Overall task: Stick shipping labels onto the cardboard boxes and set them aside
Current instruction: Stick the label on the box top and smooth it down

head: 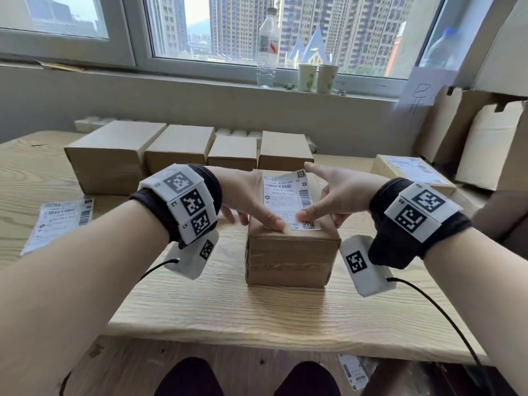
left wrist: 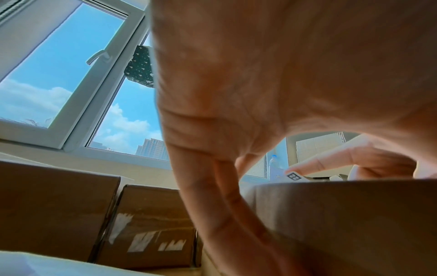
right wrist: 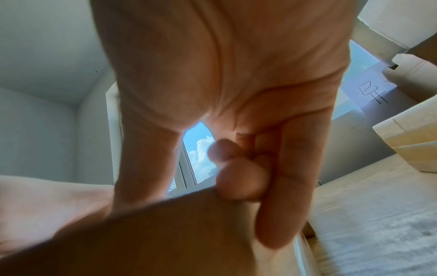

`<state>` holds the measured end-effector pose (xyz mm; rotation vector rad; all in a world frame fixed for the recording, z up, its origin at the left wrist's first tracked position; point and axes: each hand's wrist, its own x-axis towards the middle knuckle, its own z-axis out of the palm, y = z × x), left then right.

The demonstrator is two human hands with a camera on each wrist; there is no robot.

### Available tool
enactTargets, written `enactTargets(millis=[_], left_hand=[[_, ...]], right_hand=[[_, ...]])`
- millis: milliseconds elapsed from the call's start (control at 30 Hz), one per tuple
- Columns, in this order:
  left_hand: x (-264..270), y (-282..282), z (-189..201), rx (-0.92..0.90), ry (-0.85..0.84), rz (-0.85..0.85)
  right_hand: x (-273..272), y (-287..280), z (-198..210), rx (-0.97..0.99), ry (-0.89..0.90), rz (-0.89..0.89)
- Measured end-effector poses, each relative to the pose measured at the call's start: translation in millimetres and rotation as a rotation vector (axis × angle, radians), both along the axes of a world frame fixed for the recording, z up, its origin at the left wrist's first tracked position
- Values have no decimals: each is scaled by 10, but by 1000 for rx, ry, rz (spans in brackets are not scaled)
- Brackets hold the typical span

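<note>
A small brown cardboard box [head: 290, 257] stands in the middle of the wooden table [head: 228, 310]. A white shipping label [head: 287, 200] lies on its top. My left hand [head: 247, 200] presses its thumb on the label's near left corner, and its fingers run straight down the box's left side [left wrist: 236, 214]. My right hand [head: 341, 192] presses its thumb on the label's near part. Its index finger stretches to the far right corner of the label [left wrist: 294, 176]. In the right wrist view two fingers of the right hand [right wrist: 236, 74] are curled at the box's [right wrist: 165, 233] top edge.
Several unlabelled boxes [head: 177, 150] stand in a row behind. A labelled box [head: 411, 172] sits at the right, beside flattened cartons [head: 485, 144]. A loose label [head: 60, 221] lies on the table at the left. A bottle [head: 267, 50] and paper cups [head: 317, 77] stand on the sill.
</note>
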<state>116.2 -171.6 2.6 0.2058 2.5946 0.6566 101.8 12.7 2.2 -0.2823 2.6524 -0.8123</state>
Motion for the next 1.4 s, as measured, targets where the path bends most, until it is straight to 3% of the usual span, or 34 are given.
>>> enactTargets(millis=[233, 500, 867, 1100, 1400], left_hand=[[-99, -38, 32, -16, -67, -55], [-148, -101, -34, 130, -39, 49], [-436, -90, -77, 167, 27, 142], [-633, -65, -130, 171, 124, 231], [-747, -15, -148, 62, 279, 233]], right_hand=[[25, 74, 58, -12, -60, 94], [-124, 126, -77, -192, -159, -84], [-411, -17, -23, 36, -14, -62], [-582, -39, -51, 3, 73, -155], [-732, -99, -25, 104, 218, -116]])
